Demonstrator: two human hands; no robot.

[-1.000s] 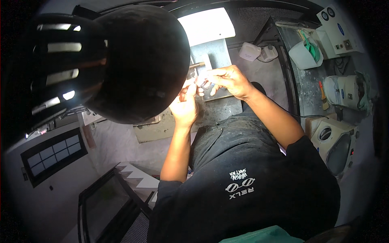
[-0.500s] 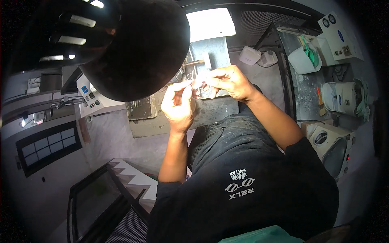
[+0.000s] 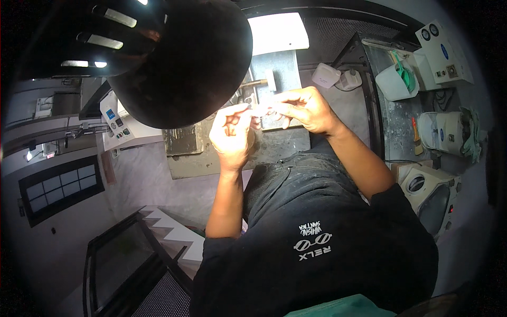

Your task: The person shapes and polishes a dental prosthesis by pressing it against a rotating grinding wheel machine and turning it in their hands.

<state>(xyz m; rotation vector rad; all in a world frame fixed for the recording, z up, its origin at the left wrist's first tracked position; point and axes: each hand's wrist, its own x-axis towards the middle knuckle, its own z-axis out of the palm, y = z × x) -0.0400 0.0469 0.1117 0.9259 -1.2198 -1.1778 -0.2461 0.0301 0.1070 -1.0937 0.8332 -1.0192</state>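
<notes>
above stained bench (image 3: 285, 141), under black lamp (image 3: 185, 63): left hand (image 3: 230, 134), right hand (image 3: 312, 112) pinching small glare-washed piece (image 3: 262, 111)

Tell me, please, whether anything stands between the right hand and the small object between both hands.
Nothing visible does: the right hand appears to pinch the small object directly, though glare blurs its outline.

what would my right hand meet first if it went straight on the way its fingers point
Probably the left hand: the right hand points leftward, toward its fingertips. Glare washes out what lies between them, and depth is unclear.
</notes>
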